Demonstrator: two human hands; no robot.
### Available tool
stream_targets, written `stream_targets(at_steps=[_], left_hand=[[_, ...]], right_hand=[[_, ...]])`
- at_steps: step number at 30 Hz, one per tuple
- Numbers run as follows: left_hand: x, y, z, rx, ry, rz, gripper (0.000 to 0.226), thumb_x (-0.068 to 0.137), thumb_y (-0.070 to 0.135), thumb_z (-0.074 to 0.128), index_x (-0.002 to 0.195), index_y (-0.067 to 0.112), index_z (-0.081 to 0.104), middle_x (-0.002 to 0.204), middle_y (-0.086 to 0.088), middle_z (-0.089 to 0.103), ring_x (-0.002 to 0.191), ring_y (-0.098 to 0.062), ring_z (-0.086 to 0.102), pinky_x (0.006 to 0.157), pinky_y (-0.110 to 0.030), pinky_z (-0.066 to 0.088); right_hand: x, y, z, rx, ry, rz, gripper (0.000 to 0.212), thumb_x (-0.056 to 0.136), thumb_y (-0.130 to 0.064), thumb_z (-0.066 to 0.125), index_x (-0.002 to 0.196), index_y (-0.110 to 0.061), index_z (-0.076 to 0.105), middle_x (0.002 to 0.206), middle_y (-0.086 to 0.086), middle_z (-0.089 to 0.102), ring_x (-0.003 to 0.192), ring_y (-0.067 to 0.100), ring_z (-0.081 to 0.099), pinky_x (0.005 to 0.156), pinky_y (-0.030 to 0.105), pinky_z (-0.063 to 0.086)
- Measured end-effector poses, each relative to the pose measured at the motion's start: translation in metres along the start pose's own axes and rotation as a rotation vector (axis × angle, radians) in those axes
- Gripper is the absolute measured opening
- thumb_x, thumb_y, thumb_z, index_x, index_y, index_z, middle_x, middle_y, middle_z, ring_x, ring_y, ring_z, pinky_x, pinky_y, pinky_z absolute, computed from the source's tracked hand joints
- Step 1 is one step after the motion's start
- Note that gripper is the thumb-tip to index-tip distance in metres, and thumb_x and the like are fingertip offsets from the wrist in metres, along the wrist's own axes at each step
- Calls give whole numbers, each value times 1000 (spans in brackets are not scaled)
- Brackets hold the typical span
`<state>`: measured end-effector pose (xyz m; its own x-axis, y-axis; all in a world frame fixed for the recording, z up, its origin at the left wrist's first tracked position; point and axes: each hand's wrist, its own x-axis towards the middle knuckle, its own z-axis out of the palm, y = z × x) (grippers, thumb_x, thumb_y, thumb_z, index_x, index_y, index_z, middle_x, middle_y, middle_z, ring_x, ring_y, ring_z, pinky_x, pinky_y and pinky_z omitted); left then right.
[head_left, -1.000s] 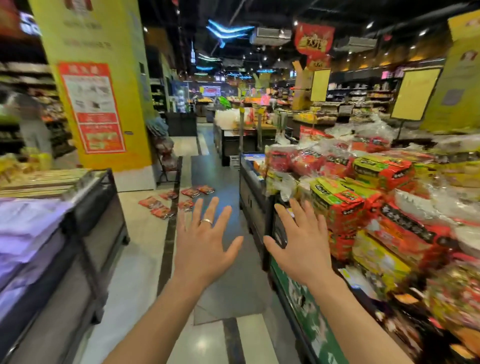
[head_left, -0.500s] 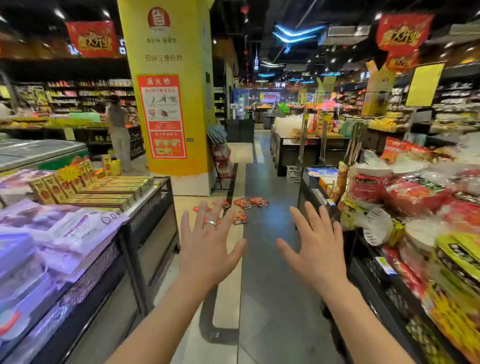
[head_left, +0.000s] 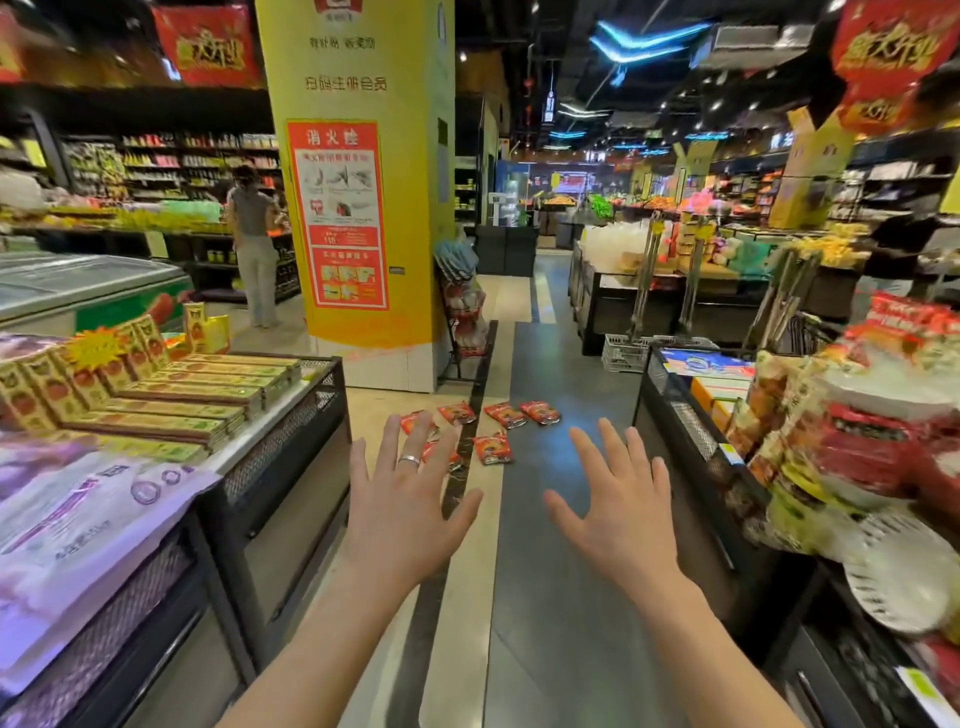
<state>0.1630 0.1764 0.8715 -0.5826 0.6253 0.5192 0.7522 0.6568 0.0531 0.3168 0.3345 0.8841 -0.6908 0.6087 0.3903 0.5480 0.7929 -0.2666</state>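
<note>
left hand (head_left: 400, 514) & right hand (head_left: 626, 525) empty, fingers spread. red packets (head_left: 492, 448) on floor (head_left: 561, 374) well ahead – step closer, crouch, grab nearest 1st.

View: has swung left, off the noodle desk (head_left: 857, 441), which now sits at 3 o'clock.
Red packets (head_left: 492, 448): from 10 o'clock beyond the left grip (head_left: 402, 512) to 12 o'clock, nearer, partly behind its fingers.
Right grip (head_left: 621, 519): earlier in front of the noodle desk's edge, now over the dark aisle floor (head_left: 545, 623).
Yellow pillar (head_left: 358, 208): from 10 o'clock to 11 o'clock.
Yellow boxes (head_left: 197, 395): fuller in view at 9 o'clock.
</note>
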Motion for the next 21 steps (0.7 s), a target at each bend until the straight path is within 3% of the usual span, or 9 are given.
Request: stream_targets(at_steps=[9,12,17,21], left_hand=[[195,-63,124,-64,-33,-23,76,87,73,25,153,37,34,165,0,25,154,-28,11,120,-59,7],[266,-75,155,-77,-37,2,79,85,74,20,152,35,37,164,-1,27,154,-29,15,119,-60,8],[364,-87,219,-77,-62,29,84,84,74,15,153,32,38,164,-1,25,154,-30,13,118,-59,5],[434,-86,277,-50,-109,36,87,82,75,11,155,33,34,166,-1,22,155,-29,10,119,-60,6]], right_hand=[[215,-2,103,-38,-22,19,73,93,-63,45,155,-38,16,167,0,3,153,27,-6,122,50,1],[286,-2,129,-21,-18,39,72,92,-63,44,155,-38,18,167,-1,4,153,26,-5,122,51,2],[381,13,175,-5,15,76,94,71,-74,11,154,-34,26,166,2,14,153,30,4,119,53,9],[459,44,219,19,32,98,92,71,-74,16,153,-33,32,164,5,20,152,32,10,118,56,13]])
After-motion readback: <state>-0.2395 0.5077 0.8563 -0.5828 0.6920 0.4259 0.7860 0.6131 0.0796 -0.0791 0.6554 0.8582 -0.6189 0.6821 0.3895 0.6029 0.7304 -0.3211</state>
